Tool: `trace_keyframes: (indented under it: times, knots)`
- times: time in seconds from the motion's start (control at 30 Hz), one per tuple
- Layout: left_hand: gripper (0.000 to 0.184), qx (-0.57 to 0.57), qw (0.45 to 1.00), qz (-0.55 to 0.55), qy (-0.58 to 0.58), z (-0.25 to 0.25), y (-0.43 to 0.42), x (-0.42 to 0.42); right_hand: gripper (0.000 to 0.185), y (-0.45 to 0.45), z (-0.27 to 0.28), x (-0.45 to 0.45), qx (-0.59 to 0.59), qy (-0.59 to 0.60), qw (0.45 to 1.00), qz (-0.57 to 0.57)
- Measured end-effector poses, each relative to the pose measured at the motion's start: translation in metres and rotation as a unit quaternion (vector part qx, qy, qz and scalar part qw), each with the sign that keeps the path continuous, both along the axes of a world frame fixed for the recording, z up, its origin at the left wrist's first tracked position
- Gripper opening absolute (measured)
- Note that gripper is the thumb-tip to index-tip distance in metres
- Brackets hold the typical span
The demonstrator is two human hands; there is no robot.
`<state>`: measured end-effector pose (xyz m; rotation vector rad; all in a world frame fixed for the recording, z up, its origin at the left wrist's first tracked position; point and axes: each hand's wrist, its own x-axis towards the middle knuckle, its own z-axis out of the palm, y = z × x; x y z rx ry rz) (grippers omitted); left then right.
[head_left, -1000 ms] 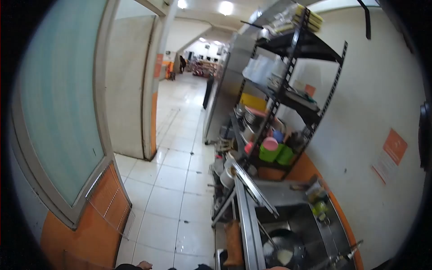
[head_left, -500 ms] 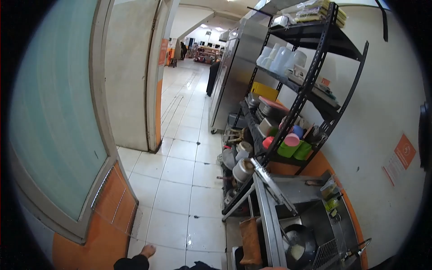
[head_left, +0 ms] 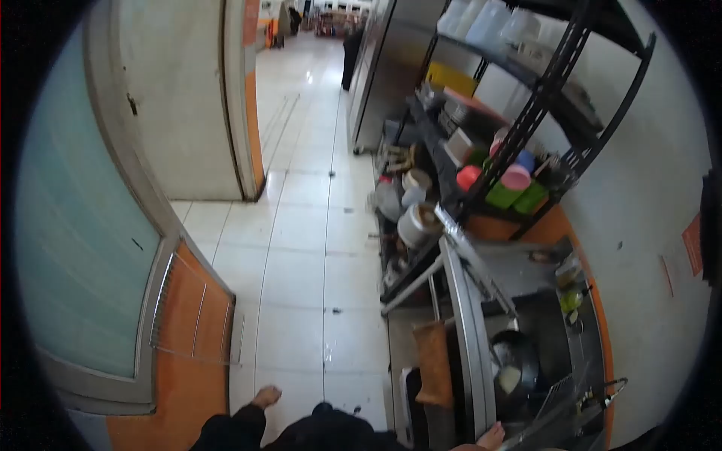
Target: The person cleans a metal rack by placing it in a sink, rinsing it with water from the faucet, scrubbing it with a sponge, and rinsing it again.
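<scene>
My left hand [head_left: 266, 396] hangs low over the floor tiles, below the wire rack [head_left: 197, 312] that stands against the orange lower wall. Its fingers look loosely curled, with nothing visible in them. At the bottom edge my right hand [head_left: 492, 436] is by the front rim of the metal sink [head_left: 472, 361]. Only part of that hand shows, and blur hides its fingers and whatever they may touch. Inside the sink sits a dark wok [head_left: 519, 364] with a pale patch in it. A blurred grate [head_left: 555, 397] lies beside the wok.
A tiled aisle [head_left: 297, 301] runs ahead past an open doorway. On the right stands a black shelf rack [head_left: 519, 135] with containers, pans and coloured cups. White tubs [head_left: 417, 224] sit low beside it. A brown cloth [head_left: 432, 364] hangs at the sink's front.
The view has tilted down and moved forward, showing more of my dark sleeves and legs. My right hand has come further into view at the sink's rim. The grate looks more blurred.
</scene>
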<state>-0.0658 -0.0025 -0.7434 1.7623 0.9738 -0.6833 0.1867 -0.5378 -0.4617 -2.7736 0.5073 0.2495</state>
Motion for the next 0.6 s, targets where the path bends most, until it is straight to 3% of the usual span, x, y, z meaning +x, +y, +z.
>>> trace_keyframes:
  times: [0.03, 0.07, 0.1, 0.17, 0.23, 0.27, 0.3, 0.4, 0.47, 0.5, 0.53, 0.57, 0.6]
  knots:
    - [0.038, 0.064, 0.995, 0.069, -0.038, -0.005, 0.002, 0.008, 0.049, -0.009, -0.018, -0.002, -0.01, 0.012, 1.0, -0.006]
    - [0.038, 0.065, 0.99, 0.111, -0.052, -0.013, 0.01, 0.013, 0.04, -0.012, -0.046, 0.011, -0.125, -0.181, 0.975, 0.03]
    - [0.038, 0.058, 0.991, 0.107, -0.053, -0.006, 0.012, 0.018, 0.033, -0.02, -0.061, 0.019, -0.234, -0.369, 0.897, 0.07]
    - [0.037, 0.03, 0.979, 0.192, -0.064, 0.007, 0.025, 0.033, 0.03, 0.012, -0.024, 0.024, -0.236, -0.411, 0.872, 0.125]
    - [0.035, 0.058, 0.982, 0.171, -0.053, 0.003, 0.033, 0.038, 0.029, 0.049, 0.013, 0.015, -0.228, -0.465, 0.835, 0.183]
    - [0.035, 0.08, 0.986, 0.143, -0.026, 0.0, 0.039, 0.042, 0.032, 0.06, 0.032, 0.008, -0.162, -0.308, 0.923, 0.165]
    - [0.036, 0.1, 0.988, 0.115, 0.002, 0.002, 0.036, 0.042, 0.04, 0.068, 0.046, 0.008, -0.093, -0.138, 0.976, 0.143]
    - [0.037, 0.058, 0.986, 0.151, 0.039, 0.0, 0.023, 0.039, 0.032, 0.087, 0.05, 0.004, -0.05, -0.112, 0.989, 0.087]
    - [0.036, 0.082, 0.985, -0.034, 0.15, -0.013, 0.021, 0.033, 0.032, 0.093, 0.055, 0.005, -0.031, -0.115, 0.99, 0.079]
    - [0.034, 0.06, 0.985, 0.016, 0.162, -0.012, 0.013, 0.038, 0.033, 0.089, 0.056, 0.003, -0.018, -0.129, 0.988, 0.077]
    - [0.034, 0.115, 0.979, -0.138, 0.096, -0.059, 0.005, 0.045, 0.033, 0.081, 0.046, 0.006, -0.005, -0.114, 0.991, 0.062]
    - [0.031, 0.047, 0.998, 0.015, 0.028, -0.038, -0.003, 0.051, 0.033, 0.077, 0.044, 0.008, 0.005, -0.11, 0.992, 0.061]
    - [0.027, 0.018, 0.996, 0.087, -0.019, -0.038, -0.012, 0.065, 0.033, 0.076, 0.042, 0.008, -0.021, -0.137, 0.987, 0.081]
